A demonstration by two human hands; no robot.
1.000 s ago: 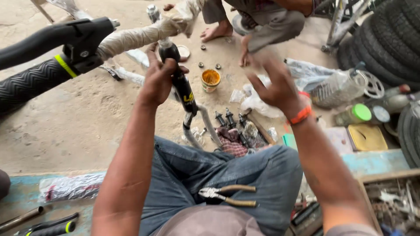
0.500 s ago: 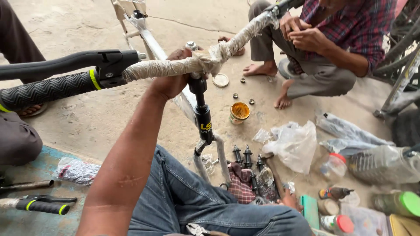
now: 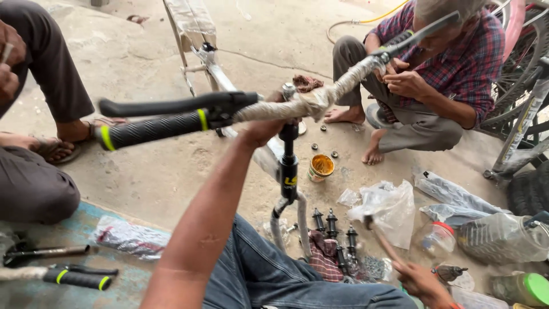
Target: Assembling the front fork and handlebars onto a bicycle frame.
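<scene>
In the head view, the left hand (image 3: 264, 127) is closed around the middle of the handlebar (image 3: 297, 106), where the wrapped bar meets the black stem (image 3: 288, 166). The bar is raised above the concrete floor (image 3: 171, 171) and tilted, its right end higher. On its left end sit one black grip (image 3: 151, 129) with two yellow-green bands and one black brake lever (image 3: 171, 104) just above it. A second lever (image 3: 423, 31) stands at the far end, where a seated person in a checked shirt (image 3: 463, 57) has both hands at the bar.

The right hand (image 3: 420, 281) is low, right of the stem, closed on a wooden handle (image 3: 380, 240); it looks like a hammer, though its head is hard to make out against the clutter.

Just right of the stem stands one small open tin (image 3: 320, 167) with orange-yellow grease inside. Farther right lie a crumpled clear bag (image 3: 389, 209), one clear jar (image 3: 436, 240) with a red rim, contents unclear, and one green-lidded jar (image 3: 526, 289). Below the stem about four dark threaded parts (image 3: 331, 223) stand on a checked cloth (image 3: 325, 257). Three small nuts or washers (image 3: 334, 153) lie near the tin.

Left of the stem, on a blue mat (image 3: 86, 229), lies one spare grip (image 3: 80, 279). Another person's leg and sandalled foot (image 3: 54, 150) sit beyond it.
</scene>
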